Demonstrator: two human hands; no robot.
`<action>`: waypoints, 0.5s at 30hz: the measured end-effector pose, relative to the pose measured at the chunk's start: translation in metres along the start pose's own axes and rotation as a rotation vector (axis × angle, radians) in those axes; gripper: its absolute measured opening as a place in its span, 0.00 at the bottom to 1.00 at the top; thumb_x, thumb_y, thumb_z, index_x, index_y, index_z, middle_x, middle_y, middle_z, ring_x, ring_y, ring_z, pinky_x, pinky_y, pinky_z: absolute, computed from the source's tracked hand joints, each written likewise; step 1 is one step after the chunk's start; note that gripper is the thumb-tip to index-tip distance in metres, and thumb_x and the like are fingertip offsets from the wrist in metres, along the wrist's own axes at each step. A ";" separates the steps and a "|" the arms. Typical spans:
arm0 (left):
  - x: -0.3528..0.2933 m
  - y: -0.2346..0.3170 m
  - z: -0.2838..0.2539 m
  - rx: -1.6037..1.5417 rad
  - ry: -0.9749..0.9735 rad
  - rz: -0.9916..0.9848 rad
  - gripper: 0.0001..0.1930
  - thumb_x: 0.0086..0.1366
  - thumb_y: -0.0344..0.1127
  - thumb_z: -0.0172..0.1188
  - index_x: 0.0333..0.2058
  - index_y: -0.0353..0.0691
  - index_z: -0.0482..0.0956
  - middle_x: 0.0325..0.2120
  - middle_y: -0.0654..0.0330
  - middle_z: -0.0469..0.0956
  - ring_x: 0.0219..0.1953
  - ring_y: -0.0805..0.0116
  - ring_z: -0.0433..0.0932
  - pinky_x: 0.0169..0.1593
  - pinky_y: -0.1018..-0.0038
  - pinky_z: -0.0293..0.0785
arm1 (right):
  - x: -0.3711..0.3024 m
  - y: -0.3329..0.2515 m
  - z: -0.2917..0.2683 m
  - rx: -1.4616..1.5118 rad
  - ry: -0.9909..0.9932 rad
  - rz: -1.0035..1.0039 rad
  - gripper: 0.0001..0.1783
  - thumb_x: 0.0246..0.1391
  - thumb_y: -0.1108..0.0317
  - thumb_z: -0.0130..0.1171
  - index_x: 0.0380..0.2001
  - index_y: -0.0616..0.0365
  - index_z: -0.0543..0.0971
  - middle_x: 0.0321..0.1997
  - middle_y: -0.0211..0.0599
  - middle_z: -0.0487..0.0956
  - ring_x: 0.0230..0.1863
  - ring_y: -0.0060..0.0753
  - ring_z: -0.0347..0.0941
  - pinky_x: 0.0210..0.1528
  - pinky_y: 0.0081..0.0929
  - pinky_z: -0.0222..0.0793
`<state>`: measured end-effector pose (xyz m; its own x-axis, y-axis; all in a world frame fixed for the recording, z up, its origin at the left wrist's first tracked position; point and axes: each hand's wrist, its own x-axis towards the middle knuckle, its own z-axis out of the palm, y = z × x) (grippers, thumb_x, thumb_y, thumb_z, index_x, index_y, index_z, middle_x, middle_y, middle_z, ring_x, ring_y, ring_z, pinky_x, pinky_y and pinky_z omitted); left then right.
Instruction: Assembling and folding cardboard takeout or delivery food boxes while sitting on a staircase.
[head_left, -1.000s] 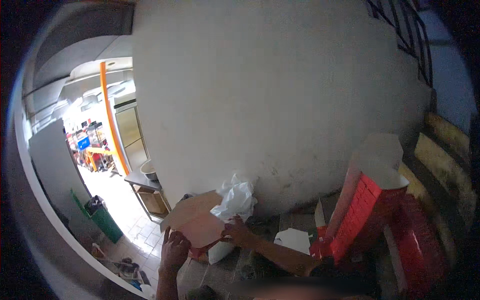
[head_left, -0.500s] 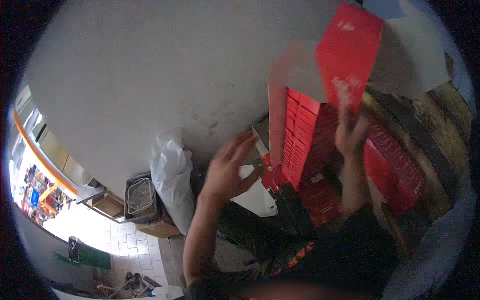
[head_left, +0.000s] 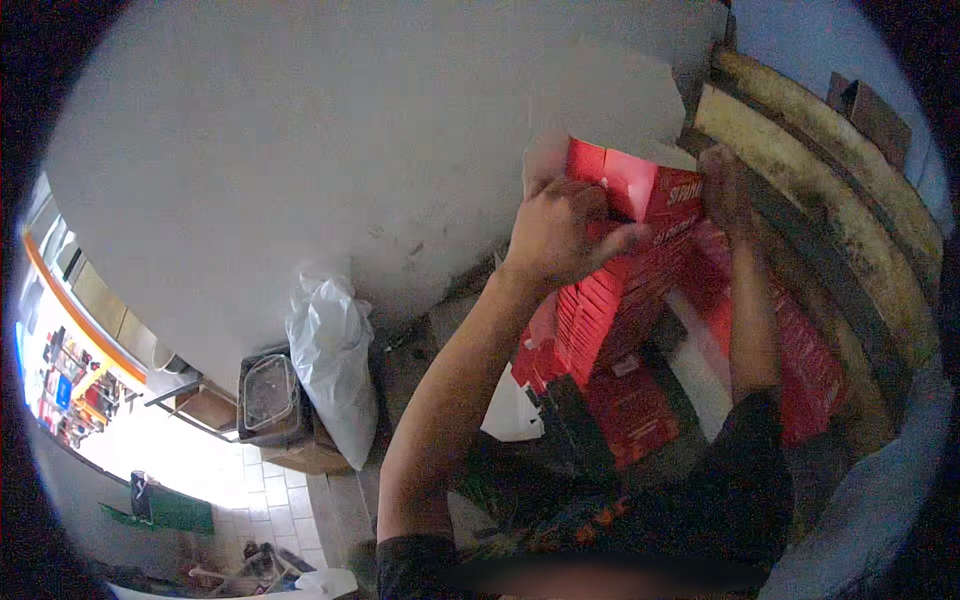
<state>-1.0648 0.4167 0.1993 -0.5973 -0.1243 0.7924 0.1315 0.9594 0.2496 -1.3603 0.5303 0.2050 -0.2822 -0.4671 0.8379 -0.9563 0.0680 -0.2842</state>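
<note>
An open red carton [head_left: 675,200] with white lettering stands between my hands, above a stack of flat red packs [head_left: 583,325] whose edges face left. My left hand [head_left: 560,230] is curled over the carton's near left side, its thumb stretched out along the red front. On the right, my right hand [head_left: 727,190] is closed at the carton's right edge; its fingertips are partly hidden in shadow. Behind the carton a pale flap [head_left: 620,100] rises against the wall. Below lies a dark red printed piece of packaging [head_left: 630,410].
Another red package [head_left: 805,370] lies to the right, beside curved, stained yellowish boards [head_left: 830,190]. On the left, a white plastic bag [head_left: 335,370] leans by a black bin [head_left: 270,395] on a cardboard box. A white sheet [head_left: 512,412] lies near my left forearm.
My left hand has moved up and right onto the carton. My right hand has risen to its right edge. The red panel raised at upper right no longer stands there.
</note>
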 end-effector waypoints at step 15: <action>0.001 -0.002 0.015 0.249 0.118 0.328 0.18 0.50 0.54 0.60 0.24 0.44 0.76 0.27 0.60 0.77 0.39 0.57 0.71 0.44 0.60 0.63 | -0.038 -0.146 -0.010 0.058 -0.035 -0.359 0.13 0.51 0.66 0.59 0.39 0.60 0.79 0.35 0.44 0.79 0.38 0.39 0.77 0.40 0.29 0.72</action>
<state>-1.0774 0.4183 0.1918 -0.4589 0.1837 0.8693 0.0957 0.9829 -0.1572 -1.2112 0.5471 0.2195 0.0741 -0.4820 0.8730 -0.9879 -0.1552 -0.0018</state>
